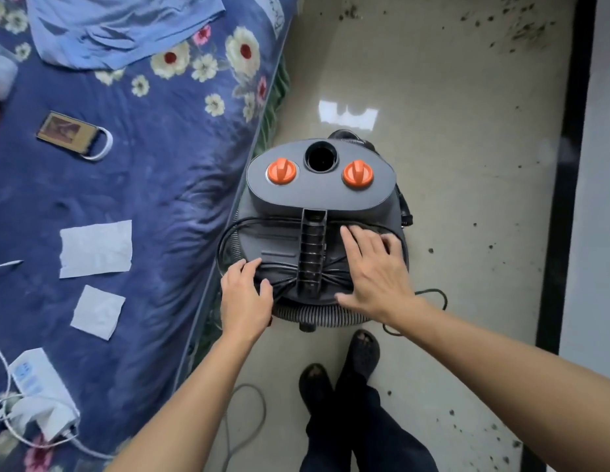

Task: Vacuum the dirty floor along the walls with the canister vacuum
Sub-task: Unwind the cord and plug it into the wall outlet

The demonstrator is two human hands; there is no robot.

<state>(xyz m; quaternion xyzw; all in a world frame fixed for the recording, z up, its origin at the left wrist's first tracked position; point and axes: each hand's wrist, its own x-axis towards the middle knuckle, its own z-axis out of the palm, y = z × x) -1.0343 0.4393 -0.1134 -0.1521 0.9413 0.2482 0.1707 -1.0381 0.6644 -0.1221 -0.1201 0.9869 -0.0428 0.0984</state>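
So the canister vacuum [322, 212] sits on the pale floor [467, 137], squeezed between the bed [143, 185] and the wall [599, 165], right in front of the person's feet. The black power cord [283, 269] is wrapped around the carry handle [312, 248], and the ribbed hose [310, 316] is coiled around the base. The left hand [245, 301] has its fingers curled over the near-left edge of the lid where the cord strands cross. I can't tell if it's actually gripping the cord. The right hand [375, 272] lies flat and spread on the lid, holding nothing.

What could go wrong, I reckon:
- Pulling the cord off in a hurry could snag it on the handle or knot it up with the hose.
- A loop of cord [433, 296] trails on the floor near the feet, plus a grey cable [249, 420] closer in. Easy trip.
- The hose port [320, 160] on top is empty, so no suction at the wall until the hose goes in.
- Dirt specks [521, 27] hug the baseboard; rolling the canister through them just spreads it.

No brand or writing readable on the vacuum, just two orange knobs [281, 170].
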